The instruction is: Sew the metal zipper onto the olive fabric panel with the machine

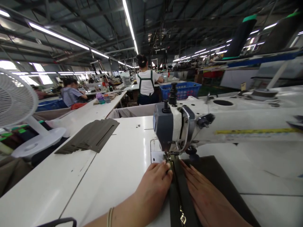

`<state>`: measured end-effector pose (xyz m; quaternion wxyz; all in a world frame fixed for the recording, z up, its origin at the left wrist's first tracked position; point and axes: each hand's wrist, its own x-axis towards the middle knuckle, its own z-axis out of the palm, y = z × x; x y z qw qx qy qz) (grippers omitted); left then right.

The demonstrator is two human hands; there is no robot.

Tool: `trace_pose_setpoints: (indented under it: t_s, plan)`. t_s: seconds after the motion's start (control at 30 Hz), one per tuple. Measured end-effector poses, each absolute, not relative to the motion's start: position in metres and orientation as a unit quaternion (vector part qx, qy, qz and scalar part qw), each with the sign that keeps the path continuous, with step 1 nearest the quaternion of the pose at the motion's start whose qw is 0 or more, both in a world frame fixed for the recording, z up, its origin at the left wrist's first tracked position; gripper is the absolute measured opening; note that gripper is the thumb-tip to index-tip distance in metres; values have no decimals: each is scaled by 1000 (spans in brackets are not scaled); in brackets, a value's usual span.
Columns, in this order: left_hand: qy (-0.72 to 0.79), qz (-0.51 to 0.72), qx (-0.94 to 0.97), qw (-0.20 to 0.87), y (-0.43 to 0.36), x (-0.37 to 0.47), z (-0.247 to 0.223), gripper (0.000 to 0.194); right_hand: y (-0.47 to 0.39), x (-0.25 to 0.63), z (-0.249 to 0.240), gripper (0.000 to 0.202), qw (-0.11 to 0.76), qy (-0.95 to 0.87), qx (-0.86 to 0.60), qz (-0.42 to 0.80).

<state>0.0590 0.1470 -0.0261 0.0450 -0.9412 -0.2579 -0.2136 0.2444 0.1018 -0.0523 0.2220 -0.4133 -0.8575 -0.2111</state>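
A dark olive fabric piece (219, 175) lies under the head of a white and grey sewing machine (165, 126). Along it runs a zipper (176, 186) with a gold-coloured pull (182, 218) near the bottom edge of the view. My left hand (155, 186) is beside the zipper, its bent fingers pressed together on the fabric's left edge, close to the presser foot (169, 157). On the zipper's other side my right hand (201, 189) lies flat on the fabric with its fingers stretched forward. The needle tip is too small to make out.
A stack of dark fabric pieces (91, 135) lies on the white table (113, 176) at the left. Beyond it stands a white fan (38, 138). A blue basket (181, 90) is behind the machine. Several people sit further back, one in a white top (146, 82).
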Motion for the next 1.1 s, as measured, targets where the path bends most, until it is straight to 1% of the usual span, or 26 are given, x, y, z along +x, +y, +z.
trace_pose_setpoints:
  t_s: [0.13, 0.4, 0.7, 0.93, 1.1]
  plan:
    - [-259, -201, -943, 51, 146, 60, -24, 23, 103, 246, -55, 67, 231, -854, -416, -211]
    - [-253, -190, -947, 54, 150, 60, -26, 25, 105, 243, -50, 73, 245, -849, -417, -215]
    - [-260, -181, -948, 38, 150, 60, -25, 24, 105, 244, -52, 72, 227, -848, -417, -234]
    - [-276, -176, -944, 27, 151, 63, -26, 23, 106, 247, -59, 66, 228, -854, -432, -181]
    - [-276, -174, -945, 19, 151, 62, -24, 23, 107, 250, -63, 60, 250, -852, -436, -145]
